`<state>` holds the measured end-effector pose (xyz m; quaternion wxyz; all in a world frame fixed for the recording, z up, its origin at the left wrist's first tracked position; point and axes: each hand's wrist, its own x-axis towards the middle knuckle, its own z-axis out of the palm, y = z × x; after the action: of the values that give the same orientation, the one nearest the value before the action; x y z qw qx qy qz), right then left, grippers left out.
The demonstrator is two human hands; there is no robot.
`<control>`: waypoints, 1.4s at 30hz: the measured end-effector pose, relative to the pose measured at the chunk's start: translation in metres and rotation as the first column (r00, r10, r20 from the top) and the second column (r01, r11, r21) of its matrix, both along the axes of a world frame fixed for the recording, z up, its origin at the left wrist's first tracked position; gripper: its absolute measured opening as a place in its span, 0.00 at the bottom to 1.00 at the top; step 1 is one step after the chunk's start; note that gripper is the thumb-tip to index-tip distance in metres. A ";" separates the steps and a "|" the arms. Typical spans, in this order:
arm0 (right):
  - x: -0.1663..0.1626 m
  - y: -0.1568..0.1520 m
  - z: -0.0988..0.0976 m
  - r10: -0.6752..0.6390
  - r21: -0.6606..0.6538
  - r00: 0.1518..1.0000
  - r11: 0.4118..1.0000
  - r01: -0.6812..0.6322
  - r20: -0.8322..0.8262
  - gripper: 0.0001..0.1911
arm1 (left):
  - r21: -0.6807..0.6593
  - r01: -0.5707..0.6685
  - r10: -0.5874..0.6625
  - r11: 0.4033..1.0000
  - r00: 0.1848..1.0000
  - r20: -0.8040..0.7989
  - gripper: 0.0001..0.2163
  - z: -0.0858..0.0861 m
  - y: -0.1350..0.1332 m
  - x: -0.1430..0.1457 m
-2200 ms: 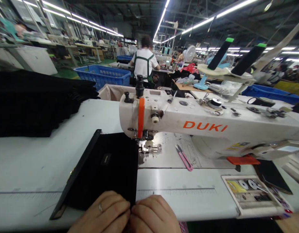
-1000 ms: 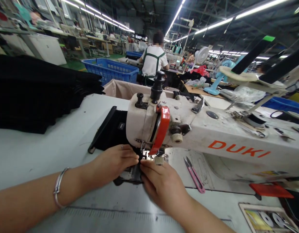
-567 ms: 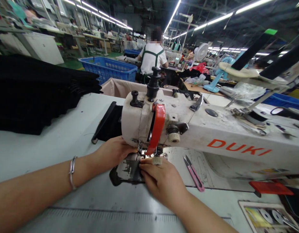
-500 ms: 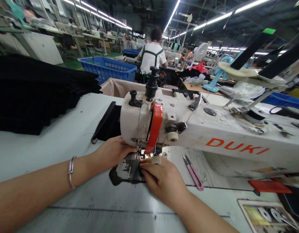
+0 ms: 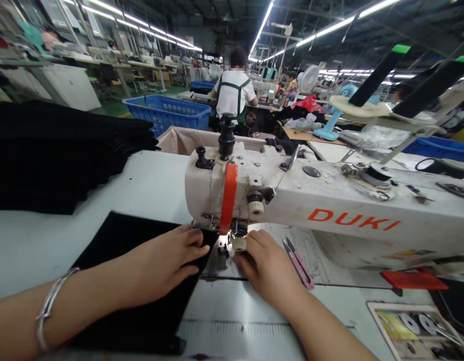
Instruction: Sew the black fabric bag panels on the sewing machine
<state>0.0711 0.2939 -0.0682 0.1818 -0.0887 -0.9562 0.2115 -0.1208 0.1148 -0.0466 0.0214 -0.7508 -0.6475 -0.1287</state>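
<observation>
A white DUKI sewing machine (image 5: 329, 210) with an orange guard stands on the white table (image 5: 149, 180). A black fabric piece (image 5: 115, 235) lies flat on the table left of the needle. My left hand (image 5: 160, 265) rests on it palm down, fingers stretched toward the presser foot (image 5: 232, 243). My right hand (image 5: 269, 271) lies beside the presser foot, fingers curled at the fabric's edge under the machine head; what they pinch is hidden.
Pink thread snips (image 5: 297, 263) lie right of my right hand. A stack of black fabric (image 5: 54, 150) sits at the left. A tray of bobbins (image 5: 416, 326) is at the near right. Blue crates (image 5: 167, 113) and a person in a white shirt (image 5: 235, 93) are beyond.
The black piece has come back toward me from behind the machine head and now lies flat. My left hand has flattened on top of it; the right stays by the foot.
</observation>
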 end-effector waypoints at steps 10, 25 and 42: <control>0.005 -0.014 -0.009 0.304 0.233 0.946 0.934 -0.272 -0.116 0.11 | -0.003 -0.026 0.026 1.000 0.995 0.095 0.23 -0.030 -0.020 0.020; 0.043 -0.069 0.009 0.041 -0.409 0.998 0.913 -0.014 0.057 0.08 | -0.105 0.014 -0.009 0.994 0.999 0.045 0.28 -0.002 -0.041 0.031; 0.041 -0.067 0.003 0.161 -0.062 0.987 0.985 -0.161 -0.014 0.11 | 0.133 -0.039 0.050 0.990 0.995 -0.084 0.19 -0.036 -0.057 0.069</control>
<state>0.1117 0.2271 -0.0653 0.1658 -0.0158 -0.9523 0.2557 -0.0517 0.0578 -0.0828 0.1018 -0.7381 -0.6527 -0.1375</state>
